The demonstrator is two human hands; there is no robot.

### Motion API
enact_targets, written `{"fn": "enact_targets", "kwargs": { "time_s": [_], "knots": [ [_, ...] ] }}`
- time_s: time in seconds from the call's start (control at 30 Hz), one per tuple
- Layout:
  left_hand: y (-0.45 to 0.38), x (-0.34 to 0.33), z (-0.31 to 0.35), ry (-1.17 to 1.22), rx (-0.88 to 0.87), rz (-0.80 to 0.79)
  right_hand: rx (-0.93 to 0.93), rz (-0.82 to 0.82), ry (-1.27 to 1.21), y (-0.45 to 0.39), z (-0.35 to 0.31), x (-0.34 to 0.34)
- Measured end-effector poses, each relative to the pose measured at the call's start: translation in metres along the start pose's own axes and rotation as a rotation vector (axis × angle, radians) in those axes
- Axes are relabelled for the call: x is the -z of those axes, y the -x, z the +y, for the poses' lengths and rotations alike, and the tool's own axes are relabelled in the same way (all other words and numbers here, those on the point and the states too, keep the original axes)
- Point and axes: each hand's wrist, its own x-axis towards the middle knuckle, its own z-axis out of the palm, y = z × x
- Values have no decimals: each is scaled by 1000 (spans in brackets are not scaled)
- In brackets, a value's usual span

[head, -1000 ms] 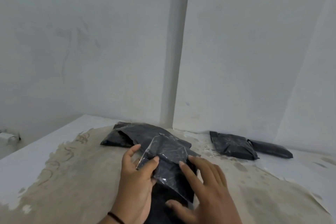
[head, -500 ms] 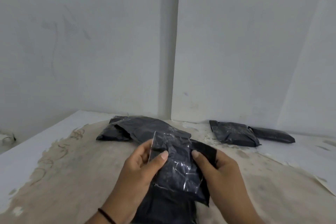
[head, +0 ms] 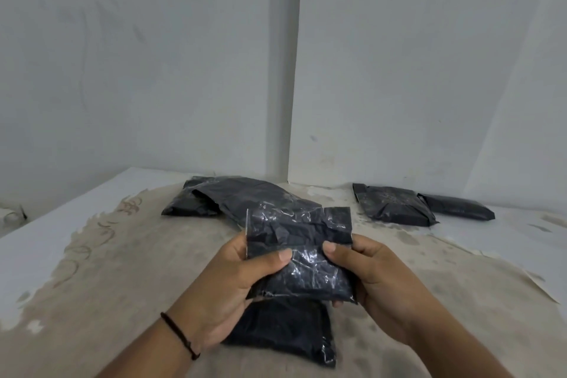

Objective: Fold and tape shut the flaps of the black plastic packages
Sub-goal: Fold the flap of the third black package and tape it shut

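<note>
Two pale grey walls (head: 153,70) meet in a corner at upper centre of the frame. Below them spreads a worn desk (head: 122,270), white with a large brown scuffed patch. A heap of crumpled black plastic packages (head: 227,196) lies at centre, near the corner. Two more black plastic packages (head: 395,204) lie touching at the right. Another flat black plastic package (head: 285,331) rests at lower centre. Above it, held off the desk, is a small crinkled black plastic package (head: 302,250) with glossy clear tape. The left hand (head: 233,291) and right hand (head: 374,282) each pinch a side, thumbs on top. A thin dark wristband (head: 181,336) circles the left wrist
</note>
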Motion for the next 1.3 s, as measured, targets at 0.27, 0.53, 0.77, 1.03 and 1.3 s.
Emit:
{"fn": "enact_targets", "kwargs": {
  "time_s": [0.27,0.53,0.77,1.03,1.3],
  "knots": [
    [-3,10,-1,-8,46,-85,-96,-46,-23,2,-2,3],
    [-5,10,-2,58,48,-57,-62,-105,-106,-2,1,6],
    [-9,25,5,206,202,-160,21,-28,18,-4,1,4],
    [-5,15,1,-138,181,-3,123,-29,308,-3,1,1],
    [-9,18,3,-19,82,137,27,-98,176,-3,-2,9]
  ]
}}
